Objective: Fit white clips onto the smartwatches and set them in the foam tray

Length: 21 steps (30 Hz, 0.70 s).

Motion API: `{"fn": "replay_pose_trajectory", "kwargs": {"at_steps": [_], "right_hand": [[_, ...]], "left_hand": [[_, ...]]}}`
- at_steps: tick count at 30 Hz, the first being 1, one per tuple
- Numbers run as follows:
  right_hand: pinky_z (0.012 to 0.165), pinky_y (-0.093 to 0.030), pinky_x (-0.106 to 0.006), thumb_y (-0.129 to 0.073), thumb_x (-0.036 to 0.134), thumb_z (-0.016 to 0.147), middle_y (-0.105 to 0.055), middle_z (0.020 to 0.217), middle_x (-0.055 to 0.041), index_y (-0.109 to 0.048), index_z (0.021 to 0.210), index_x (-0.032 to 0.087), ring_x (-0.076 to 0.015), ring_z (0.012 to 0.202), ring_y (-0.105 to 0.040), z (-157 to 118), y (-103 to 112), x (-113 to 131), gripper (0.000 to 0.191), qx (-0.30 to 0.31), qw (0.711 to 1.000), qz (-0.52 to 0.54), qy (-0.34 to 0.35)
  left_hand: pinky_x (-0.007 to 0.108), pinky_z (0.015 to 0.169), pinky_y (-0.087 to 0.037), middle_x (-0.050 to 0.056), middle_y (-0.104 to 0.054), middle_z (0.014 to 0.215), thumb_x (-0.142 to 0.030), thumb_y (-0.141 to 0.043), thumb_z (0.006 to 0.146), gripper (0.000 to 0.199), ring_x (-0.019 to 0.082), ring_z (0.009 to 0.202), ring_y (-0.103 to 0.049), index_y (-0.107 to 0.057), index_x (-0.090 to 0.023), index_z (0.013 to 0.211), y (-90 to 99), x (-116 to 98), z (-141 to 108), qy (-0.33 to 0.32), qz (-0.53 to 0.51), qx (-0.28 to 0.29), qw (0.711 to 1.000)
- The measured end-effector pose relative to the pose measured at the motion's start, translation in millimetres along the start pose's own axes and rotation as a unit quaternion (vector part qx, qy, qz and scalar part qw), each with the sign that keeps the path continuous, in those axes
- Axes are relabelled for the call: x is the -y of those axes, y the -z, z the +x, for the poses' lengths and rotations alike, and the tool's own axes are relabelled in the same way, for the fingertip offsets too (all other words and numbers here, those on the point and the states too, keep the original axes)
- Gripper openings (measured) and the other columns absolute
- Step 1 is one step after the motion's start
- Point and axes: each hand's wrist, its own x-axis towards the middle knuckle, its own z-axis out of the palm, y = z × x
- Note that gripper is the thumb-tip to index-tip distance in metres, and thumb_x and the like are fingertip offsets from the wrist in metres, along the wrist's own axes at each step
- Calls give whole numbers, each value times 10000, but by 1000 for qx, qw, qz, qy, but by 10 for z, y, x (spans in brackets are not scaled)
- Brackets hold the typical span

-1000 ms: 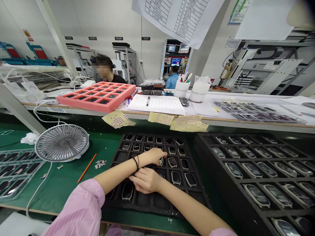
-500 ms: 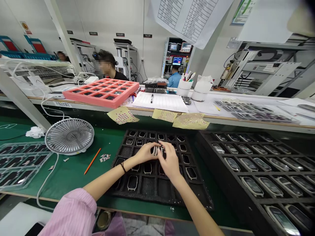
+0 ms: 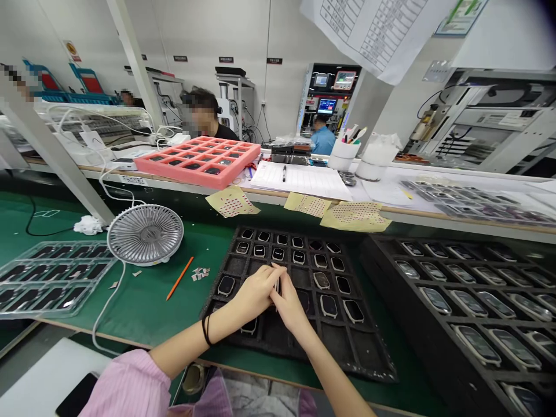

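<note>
Clear plastic tray [image 3: 54, 278] w/ dark watch units is laid on green bench mat [image 3: 143, 313] at far L, white cloth [image 3: 88, 225] just behind it. Grey desk fan [image 3: 145, 234] is placed beside tray, w/ white cable [image 3: 108, 313] led down from it; orange pencil [image 3: 180, 278] and small scraps [image 3: 200, 274] are left on mat nearby.

L hand [image 3: 254, 292] is extended over blk foam tray [image 3: 369, 362], fingers pressed together. R hand [image 3: 289, 307] is brought in to meet it, fingers also closed. Thin watch case [image 3: 277, 285] is pinched on edge between both hands, above middle of tray; cmpt below it can't be told. Similar watch units are seated in surrounding tray cmpts.

Larger blk tray [image 3: 434, 370] w/ rows of silver-edged watch units is set further R. On back bench, pink foam tray [image 3: 195, 176], yellow perforated sheets [image 3: 232, 202] and ruled paper form [image 3: 299, 179] are laid out L to R
</note>
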Motion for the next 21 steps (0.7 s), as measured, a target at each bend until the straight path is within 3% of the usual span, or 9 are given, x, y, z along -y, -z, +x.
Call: {"fn": "replay_pose_trajectory", "kwargs": {"at_steps": [2, 5, 7, 9, 12, 14, 16, 21], "right_hand": [[1040, -383, -455, -593, 296, 812, -566, 1270, -88, -531, 1245, 239, -261, 1213, -494, -6, -74, 25, 441, 3, 999, 32, -23], [755, -547, -376, -629, 337, 777, -626, 1153, -79, -534, 1214, 238, -248, 966, -625, -8, -166, 117, 458, 28, 979, 143, -143], [549, -524, -306, -634, 365, 773, -669, 978, -52, -543, 1179, 233, -204, 730, -641, -8, -185, 193, 436, 54, 934, 257, -241], [447, -453, -270, -603, 392, 790, -666, 804, -32, -570, 1122, 208, -175, 583, -598, -4, -165, 258, 381, 72, 876, 367, -304], [413, -391, -264, -547, 408, 809, -652, 731, -48, -600, 1051, 179, -173, 532, -565, 6, -107, 323, 337, 87, 817, 459, -337], [424, -383, -267, -539, 400, 811, -657, 750, -63, -608, 1024, 176, -175, 543, -565, 9, -89, 355, 316, 88, 809, 472, -339], [428, -376, -265, -538, 393, 812, -657, 754, -67, -612, 1018, 175, -174, 545, -563, 9, -100, 387, 310, 85, 812, 471, -335], [434, -379, -267, -549, 386, 803, -663, 751, -73, -616, 1044, 166, -175, 543, -563, -2, -162, 460, 333, 91, 815, 466, -332]], "left_hand": [[396, 933, -487, 91, -578, 1176, 55, -464, 700, 656, 240, 1116, -519, -403, -213, 1296, 18, -24, -68, 19, 4, 1, 1000], [402, 951, -475, 90, -556, 1219, -4, -566, 717, 702, 254, 1163, -492, -357, -238, 1345, 141, -71, -181, 46, -17, 14, 999], [388, 949, -478, 95, -512, 1296, -138, -683, 721, 779, 261, 1192, -480, -301, -256, 1390, 300, -32, -271, 59, -68, 18, 996], [360, 913, -496, 95, -494, 1327, -300, -696, 760, 744, 251, 1171, -507, -306, -258, 1393, 485, 125, -384, 95, -110, -4, 989], [358, 875, -493, 85, -595, 1151, -349, -484, 911, 306, 238, 1062, -565, -537, -208, 1177, 681, 566, -595, 212, -36, -67, 974], [370, 880, -476, 80, -630, 1025, -289, -471, 906, 198, 252, 1022, -566, -615, -188, 997, 707, 890, -729, 288, 70, -55, 953], [367, 851, -478, 88, -627, 997, -249, -497, 880, 161, 258, 993, -562, -626, -180, 946, 661, 1140, -825, 314, 95, -52, 943], [341, 820, -482, 81, -614, 949, -245, -548, 840, 102, 240, 935, -567, -631, -186, 839, 500, 1362, -877, 329, 106, -49, 937]]}}
